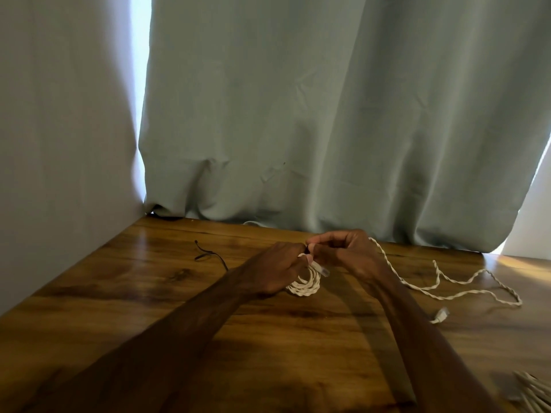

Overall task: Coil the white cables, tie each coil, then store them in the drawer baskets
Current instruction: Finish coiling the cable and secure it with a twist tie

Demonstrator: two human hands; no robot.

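A small coil of white braided cable (305, 286) hangs just above the wooden table (167, 293), held at its top by my left hand (277, 268). My right hand (343, 251) meets the left one above the coil, fingertips pinched on something small and dark at the coil's top. A clear-tipped plug (323, 271) sticks out of the coil. A second white braided cable (447, 289) lies loose on the table to the right, its plug (440, 315) near the front. A thin black tie (208, 254) lies on the table to the left.
A grey-green curtain (328, 114) hangs along the table's back edge, and a pale wall (59, 144) closes the left side. More white cable strands (533, 391) show at the bottom right corner. No drawer or basket is in view.
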